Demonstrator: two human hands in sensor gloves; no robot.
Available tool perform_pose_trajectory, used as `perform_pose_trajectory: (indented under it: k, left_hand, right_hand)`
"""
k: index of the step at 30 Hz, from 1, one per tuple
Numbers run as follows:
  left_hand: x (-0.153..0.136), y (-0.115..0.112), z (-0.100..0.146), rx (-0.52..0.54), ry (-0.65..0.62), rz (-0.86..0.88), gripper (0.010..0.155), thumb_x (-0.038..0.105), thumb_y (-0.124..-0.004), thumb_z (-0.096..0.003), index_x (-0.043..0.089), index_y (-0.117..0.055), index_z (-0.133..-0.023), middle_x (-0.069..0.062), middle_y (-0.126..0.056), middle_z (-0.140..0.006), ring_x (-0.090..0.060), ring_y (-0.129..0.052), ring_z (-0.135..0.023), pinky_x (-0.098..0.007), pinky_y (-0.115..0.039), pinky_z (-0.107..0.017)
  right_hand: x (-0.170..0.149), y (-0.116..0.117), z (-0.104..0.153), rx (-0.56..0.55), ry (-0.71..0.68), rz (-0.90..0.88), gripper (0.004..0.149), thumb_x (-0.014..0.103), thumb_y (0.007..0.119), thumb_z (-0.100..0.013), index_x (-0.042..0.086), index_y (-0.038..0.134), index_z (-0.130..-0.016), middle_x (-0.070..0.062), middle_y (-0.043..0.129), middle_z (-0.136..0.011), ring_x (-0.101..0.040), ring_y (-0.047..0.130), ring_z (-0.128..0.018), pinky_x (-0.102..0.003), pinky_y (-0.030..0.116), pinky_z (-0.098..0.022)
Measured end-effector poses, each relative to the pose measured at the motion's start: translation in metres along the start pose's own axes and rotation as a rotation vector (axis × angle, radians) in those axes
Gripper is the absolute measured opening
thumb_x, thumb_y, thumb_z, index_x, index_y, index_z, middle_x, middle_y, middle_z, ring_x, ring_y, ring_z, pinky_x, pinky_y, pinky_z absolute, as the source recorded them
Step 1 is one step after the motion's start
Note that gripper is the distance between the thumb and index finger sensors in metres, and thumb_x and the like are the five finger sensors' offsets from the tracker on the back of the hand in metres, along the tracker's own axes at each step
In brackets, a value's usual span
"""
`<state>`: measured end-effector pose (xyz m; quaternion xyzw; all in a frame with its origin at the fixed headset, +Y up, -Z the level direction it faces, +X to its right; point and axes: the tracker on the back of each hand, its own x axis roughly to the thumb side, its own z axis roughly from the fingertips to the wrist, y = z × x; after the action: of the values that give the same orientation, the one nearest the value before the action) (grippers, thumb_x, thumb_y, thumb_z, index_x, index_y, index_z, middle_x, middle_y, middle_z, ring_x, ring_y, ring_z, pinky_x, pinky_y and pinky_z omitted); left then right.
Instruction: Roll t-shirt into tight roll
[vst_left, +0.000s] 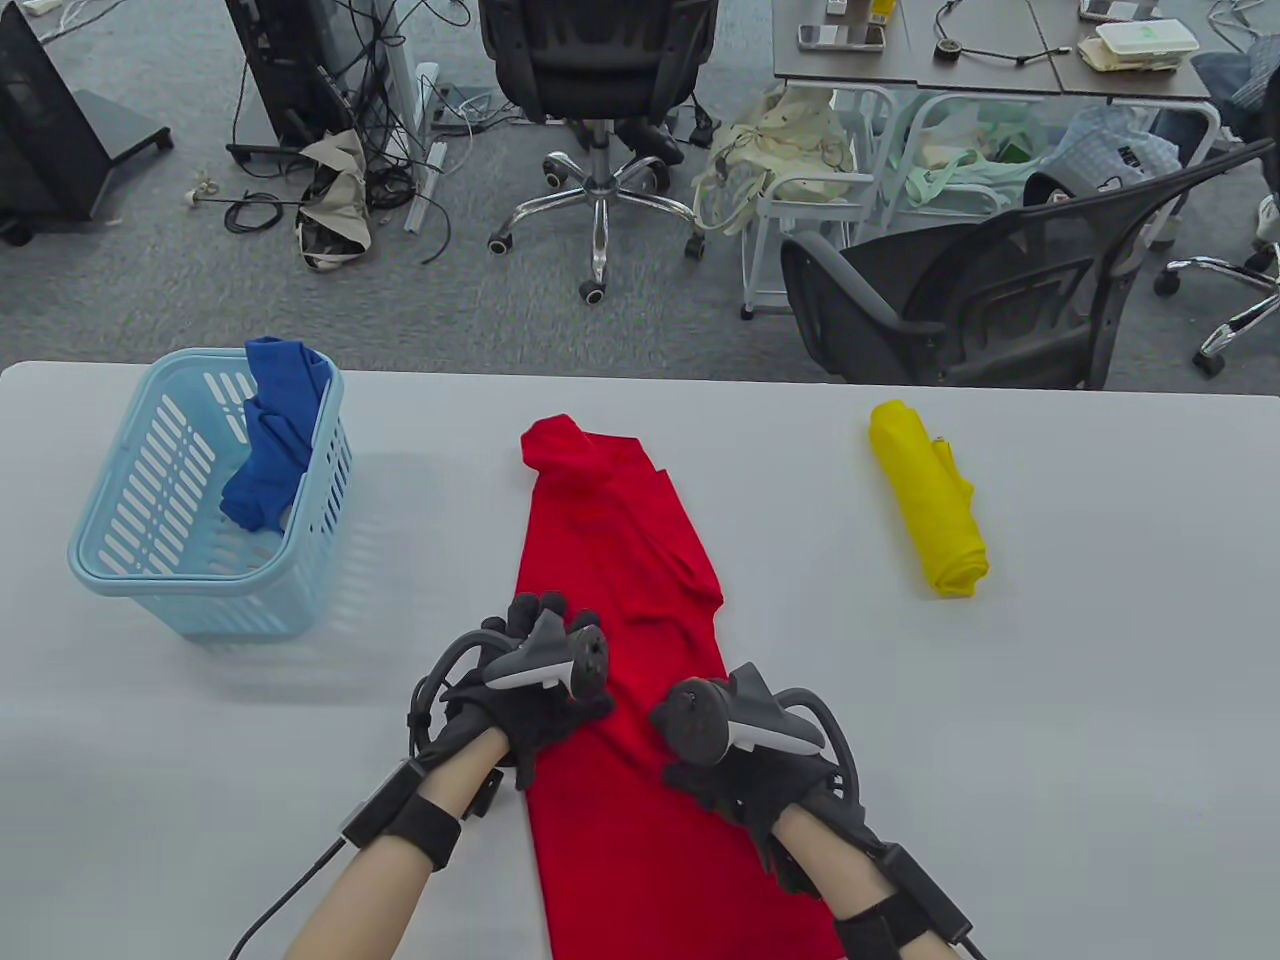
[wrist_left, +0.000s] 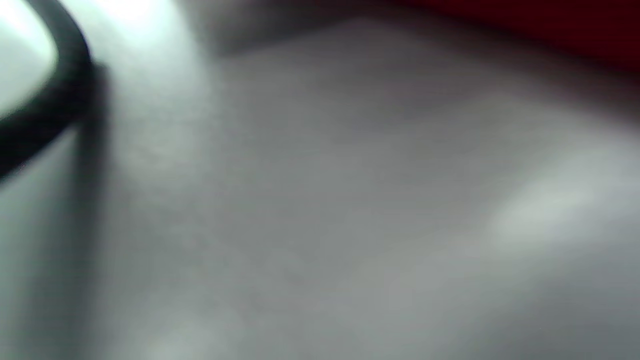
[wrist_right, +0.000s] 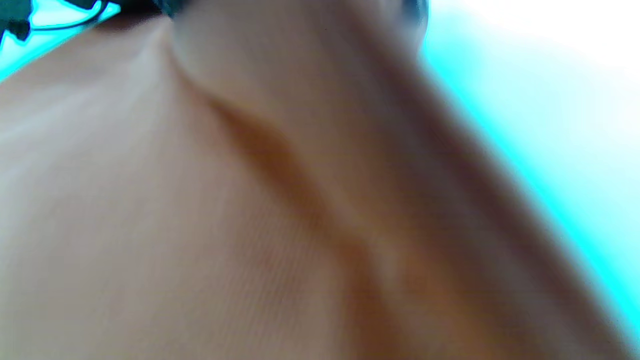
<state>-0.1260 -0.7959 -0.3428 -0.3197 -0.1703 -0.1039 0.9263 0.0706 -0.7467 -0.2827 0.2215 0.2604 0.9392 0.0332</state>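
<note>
The red t-shirt (vst_left: 625, 620), folded into a long narrow strip, lies on the table (vst_left: 1050, 700) from mid-surface to the near edge, not yet rolled. The left hand (vst_left: 530, 690) rests on its left margin, the right hand (vst_left: 740, 750) on its right margin; whether the fingers pinch cloth cannot be told. Both wrist views are blurred. Judgement: the fabric is light, limp and prone to creasing and skewing. It is best taken at both corners of one short end and rolled under even tension. A rolled yellow shirt (vst_left: 930, 500) lies toward the far right edge.
</note>
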Motion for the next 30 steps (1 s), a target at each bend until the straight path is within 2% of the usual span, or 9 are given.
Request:
perform_pose_trajectory:
  k: [3,8,13,15,18,20,25,27,30]
  left_hand:
    - [0.011,-0.007,0.01,-0.024,-0.013,-0.05,0.086,0.07,-0.016,-0.0415,0.022,0.02,-0.103,-0.027,0.018,-0.11,-0.055,0.002,-0.104,-0.069,-0.021,-0.075]
    - [0.017,-0.015,0.019,-0.05,-0.03,-0.041,0.085,0.07,-0.015,-0.0411,0.023,0.022,-0.101,-0.025,0.023,-0.108,-0.055,0.006,-0.102,-0.069,-0.018,-0.074]
    - [0.018,-0.023,0.022,-0.053,-0.04,0.011,0.084,0.069,-0.013,-0.0404,0.023,0.026,-0.1,-0.023,0.028,-0.106,-0.053,0.013,-0.1,-0.069,-0.011,-0.072]
    - [0.017,-0.024,0.023,-0.058,-0.046,0.022,0.084,0.07,-0.013,-0.0407,0.024,0.026,-0.099,-0.023,0.029,-0.105,-0.053,0.015,-0.099,-0.069,-0.009,-0.071]
    - [0.017,-0.024,0.022,-0.066,-0.052,0.028,0.085,0.07,-0.013,-0.0409,0.023,0.027,-0.099,-0.023,0.031,-0.104,-0.053,0.016,-0.098,-0.069,-0.008,-0.07]
    - [0.017,-0.024,0.022,-0.069,-0.057,0.033,0.085,0.07,-0.013,-0.0411,0.023,0.028,-0.099,-0.023,0.031,-0.104,-0.053,0.017,-0.097,-0.069,-0.007,-0.07]
    - [0.017,-0.022,0.019,-0.079,-0.069,0.04,0.084,0.07,-0.014,-0.0415,0.024,0.028,-0.098,-0.023,0.033,-0.103,-0.053,0.019,-0.096,-0.071,-0.006,-0.069]
    - [0.018,-0.022,0.019,-0.077,-0.068,0.037,0.084,0.07,-0.014,-0.0414,0.023,0.028,-0.098,-0.023,0.032,-0.103,-0.053,0.019,-0.096,-0.071,-0.006,-0.069]
    - [0.016,-0.018,0.022,-0.03,-0.078,0.057,0.084,0.069,-0.017,-0.0442,0.024,0.023,-0.102,-0.023,0.027,-0.107,-0.053,0.014,-0.099,-0.071,-0.01,-0.07]
  right_hand:
    - [-0.014,-0.019,-0.002,-0.063,0.051,-0.064,0.058,0.042,0.061,-0.065,0.02,0.047,-0.117,-0.014,0.05,-0.121,-0.043,0.051,-0.111,-0.06,0.05,-0.073]
    - [-0.025,-0.043,-0.019,-0.114,0.152,0.012,0.058,0.038,0.059,-0.066,0.024,0.041,-0.118,-0.013,0.031,-0.125,-0.046,0.036,-0.114,-0.062,0.043,-0.075]
    - [-0.032,-0.047,-0.064,0.043,0.185,0.082,0.063,0.04,0.056,-0.066,0.027,0.025,-0.119,-0.011,0.008,-0.122,-0.047,0.012,-0.113,-0.065,0.031,-0.075]
    - [-0.046,-0.052,-0.077,0.062,0.307,0.155,0.063,0.044,0.052,-0.065,0.026,0.023,-0.119,-0.01,0.009,-0.123,-0.047,0.013,-0.113,-0.065,0.031,-0.075]
    - [-0.092,-0.065,-0.088,0.034,0.646,0.173,0.063,0.044,0.048,-0.065,0.016,0.032,-0.119,-0.013,0.017,-0.124,-0.049,0.02,-0.113,-0.065,0.033,-0.074]
    - [-0.109,-0.069,-0.086,0.084,0.678,0.075,0.064,0.044,0.049,-0.066,0.012,0.034,-0.119,-0.017,0.02,-0.123,-0.05,0.023,-0.112,-0.065,0.035,-0.074]
    - [-0.092,-0.079,-0.078,0.007,0.508,0.039,0.066,0.043,0.046,-0.066,0.014,0.022,-0.12,-0.018,0.011,-0.123,-0.05,0.017,-0.113,-0.065,0.033,-0.075]
    - [-0.077,-0.071,-0.084,0.061,0.293,-0.019,0.064,0.042,0.046,-0.066,0.019,0.018,-0.12,-0.014,0.009,-0.122,-0.047,0.015,-0.114,-0.064,0.032,-0.076]
    - [-0.069,-0.053,-0.095,0.13,0.277,-0.048,0.061,0.039,0.046,-0.066,0.018,0.022,-0.118,-0.015,0.014,-0.121,-0.045,0.019,-0.113,-0.062,0.038,-0.075]
